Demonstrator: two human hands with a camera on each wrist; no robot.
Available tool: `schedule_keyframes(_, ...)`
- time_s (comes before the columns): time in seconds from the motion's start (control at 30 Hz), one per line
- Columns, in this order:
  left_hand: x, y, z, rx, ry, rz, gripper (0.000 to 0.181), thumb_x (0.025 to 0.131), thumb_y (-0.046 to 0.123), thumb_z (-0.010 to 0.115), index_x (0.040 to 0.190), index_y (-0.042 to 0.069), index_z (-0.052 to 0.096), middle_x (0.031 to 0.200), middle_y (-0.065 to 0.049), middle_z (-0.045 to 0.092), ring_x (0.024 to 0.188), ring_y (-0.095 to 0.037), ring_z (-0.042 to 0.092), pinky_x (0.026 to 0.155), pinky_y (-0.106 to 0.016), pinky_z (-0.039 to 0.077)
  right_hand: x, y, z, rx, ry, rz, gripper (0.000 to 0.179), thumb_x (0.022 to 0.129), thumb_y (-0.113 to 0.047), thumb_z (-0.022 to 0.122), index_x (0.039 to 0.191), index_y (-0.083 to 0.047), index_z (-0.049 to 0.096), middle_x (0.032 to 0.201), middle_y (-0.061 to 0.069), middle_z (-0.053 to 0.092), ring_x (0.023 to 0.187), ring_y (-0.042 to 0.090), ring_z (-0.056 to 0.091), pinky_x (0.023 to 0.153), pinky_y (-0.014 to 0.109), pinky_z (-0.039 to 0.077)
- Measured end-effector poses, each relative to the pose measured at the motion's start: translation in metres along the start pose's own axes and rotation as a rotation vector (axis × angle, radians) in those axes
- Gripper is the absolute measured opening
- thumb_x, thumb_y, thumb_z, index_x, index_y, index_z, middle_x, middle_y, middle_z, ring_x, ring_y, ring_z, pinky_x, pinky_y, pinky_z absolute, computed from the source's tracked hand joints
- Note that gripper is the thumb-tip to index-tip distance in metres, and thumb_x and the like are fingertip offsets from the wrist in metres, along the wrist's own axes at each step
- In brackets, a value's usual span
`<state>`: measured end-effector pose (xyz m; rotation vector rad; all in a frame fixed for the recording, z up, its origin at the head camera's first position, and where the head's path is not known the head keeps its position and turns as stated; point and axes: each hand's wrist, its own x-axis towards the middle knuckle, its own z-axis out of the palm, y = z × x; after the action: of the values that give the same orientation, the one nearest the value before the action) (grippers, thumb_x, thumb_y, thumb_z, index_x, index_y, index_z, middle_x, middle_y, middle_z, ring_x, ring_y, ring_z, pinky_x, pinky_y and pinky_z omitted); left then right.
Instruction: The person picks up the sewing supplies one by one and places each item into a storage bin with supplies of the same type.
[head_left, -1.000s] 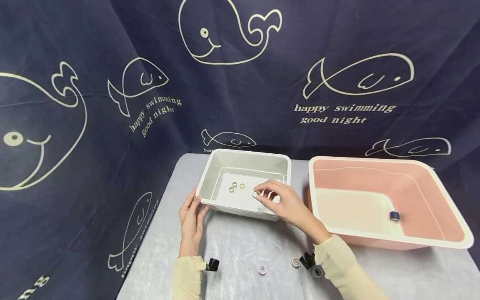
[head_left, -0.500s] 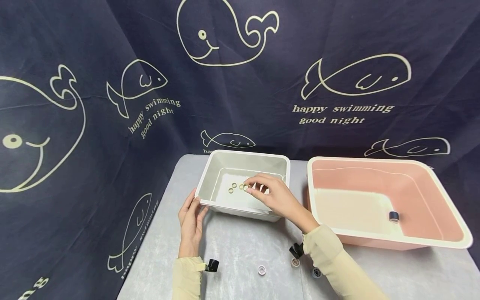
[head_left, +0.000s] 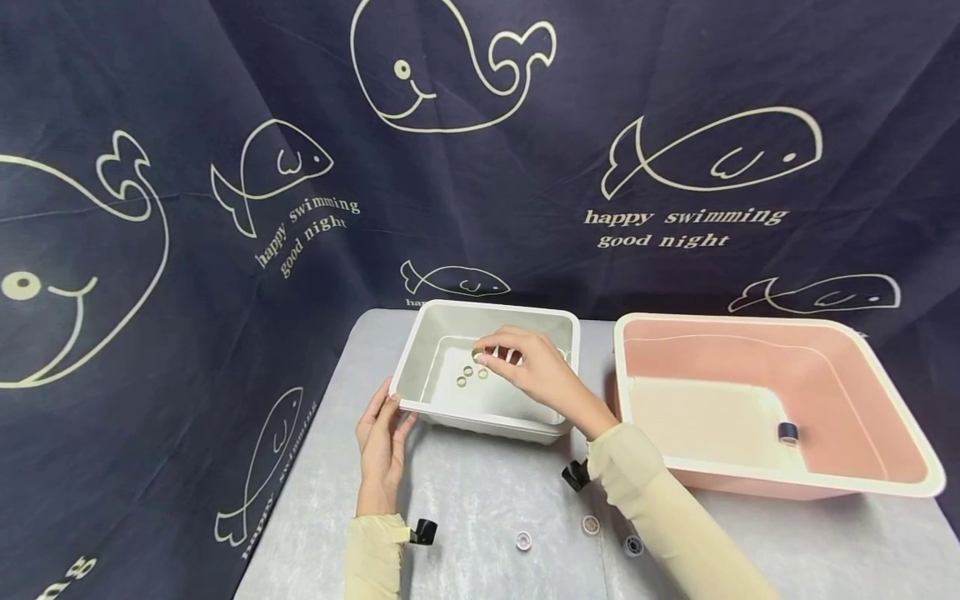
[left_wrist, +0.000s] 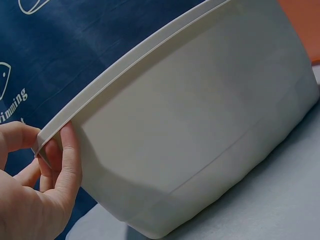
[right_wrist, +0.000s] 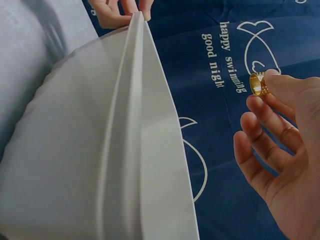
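My right hand (head_left: 528, 362) pinches a gold ring (right_wrist: 258, 84) between thumb and index finger, and its other fingers are loosely bent. In the head view this hand is over the grey-white bin (head_left: 480, 418). Three more rings lie on the bin floor, the nearest being a gold ring (head_left: 483, 374) just below the held one. My left hand (head_left: 382, 446) grips the bin's rim at the front left corner. In the left wrist view, the thumb and fingers clasp that rim (left_wrist: 75, 105) from both sides.
Right of the grey-white bin stands a larger pink bin (head_left: 720, 354) with a small dark roll (head_left: 788, 433) inside. Several small tape-like rolls lie on the table's front part, including a pale roll (head_left: 523, 541). A dark blue curtain (head_left: 480, 200) hangs close behind both bins.
My right hand has moved left and toward the bin's back, carrying the pinched ring past the ones on the floor. The left hand keeps its place on the rim.
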<state>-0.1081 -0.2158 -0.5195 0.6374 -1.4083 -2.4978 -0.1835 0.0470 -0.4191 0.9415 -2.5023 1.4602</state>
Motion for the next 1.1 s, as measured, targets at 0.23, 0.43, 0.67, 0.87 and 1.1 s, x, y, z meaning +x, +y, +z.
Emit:
schedule_keyframes(0.23,0.0,0.001,0.0,0.0,-0.005,-0.006,0.047,0.105,0.009,0.06,0.152,0.01,0.053,0.15,-0.012,0.052,0.124,-0.021,0.062,0.082,-0.022,0.061,0.019,0.006,0.002,-0.027,-0.041,0.017,0.014,0.096,-0.022,0.075,0.109,-0.018,0.082,0.091,-0.006,0.072,0.082,0.007,0.064,0.072,0.022,0.055)
schedule_keyframes(0.43,0.001,0.0,0.0,0.009,0.003,0.0,0.046,0.106,0.007,0.057,0.152,0.01,0.053,0.151,-0.013,0.053,0.12,-0.019,0.065,0.082,-0.022,0.062,0.034,0.012,0.001,-0.043,-0.117,0.055,0.014,0.096,-0.025,0.076,0.107,-0.018,0.082,0.092,-0.005,0.074,0.084,0.01,0.066,0.078,0.026,0.055)
schedule_keyframes(0.67,0.0,0.0,0.001,0.013,-0.002,-0.001,0.047,0.106,0.007,0.058,0.153,0.01,0.053,0.156,-0.016,0.048,0.129,-0.023,0.061,0.085,-0.024,0.062,0.051,0.021,0.001,-0.094,-0.213,0.025,0.009,0.095,-0.022,0.077,0.102,-0.016,0.081,0.088,-0.005,0.074,0.083,0.012,0.064,0.078,0.027,0.053)
schedule_keyframes(0.87,0.001,-0.001,0.0,0.0,-0.009,0.005,0.048,0.106,0.006,0.057,0.154,0.009,0.051,0.155,-0.016,0.048,0.126,-0.022,0.062,0.086,-0.024,0.062,0.064,0.03,0.002,-0.176,-0.293,0.044,0.011,0.096,-0.024,0.077,0.103,-0.017,0.081,0.088,-0.005,0.078,0.078,0.015,0.066,0.071,0.027,0.049)
schedule_keyframes(1.1,0.003,-0.002,-0.002,-0.004,-0.006,0.015,0.049,0.106,0.006,0.058,0.154,0.007,0.051,0.153,-0.017,0.049,0.114,-0.015,0.066,0.084,-0.023,0.062,0.078,0.046,0.009,-0.255,-0.373,0.014,0.011,0.095,-0.02,0.076,0.103,-0.012,0.08,0.092,-0.001,0.081,0.084,0.013,0.071,0.081,0.032,0.056)
